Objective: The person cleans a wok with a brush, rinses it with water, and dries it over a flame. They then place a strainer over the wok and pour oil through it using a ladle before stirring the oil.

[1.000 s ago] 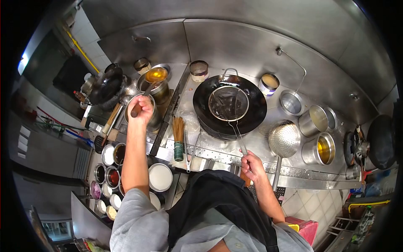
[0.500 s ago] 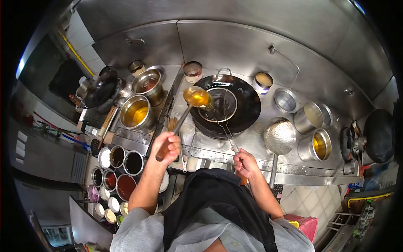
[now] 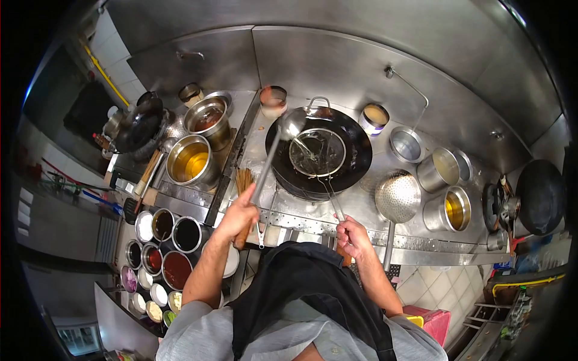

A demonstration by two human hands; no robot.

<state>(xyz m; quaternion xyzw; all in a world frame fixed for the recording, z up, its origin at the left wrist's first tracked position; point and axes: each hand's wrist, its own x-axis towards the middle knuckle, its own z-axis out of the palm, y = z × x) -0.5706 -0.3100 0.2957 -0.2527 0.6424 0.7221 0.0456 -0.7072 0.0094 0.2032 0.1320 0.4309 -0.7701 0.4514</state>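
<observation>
My left hand (image 3: pixel 236 219) is closed round the handle of a metal ladle (image 3: pixel 292 124). The ladle's bowl is tipped over the left rim of a black wok (image 3: pixel 355 162), and a thin stream of liquid runs from it. Closed on the handle of a round wire-mesh strainer (image 3: pixel 328 137) is my right hand (image 3: pixel 353 236). The strainer sits within the wok, and the stream falls through its ring. A bamboo brush (image 3: pixel 244 179) lies beside my left hand, partly hidden by it.
Metal pots of yellow oil (image 3: pixel 194 161) stand left of the wok and others (image 3: pixel 456 210) at the right. A perforated skimmer (image 3: pixel 397 195) rests right of the strainer. Several seasoning containers (image 3: pixel 179 269) sit at lower left. Open cans (image 3: pixel 374 117) line the back.
The ladle, earlier level and full of golden oil, has been tilted and moved slightly right and up, its contents pouring out. My right hand and the strainer have stayed nearly in place.
</observation>
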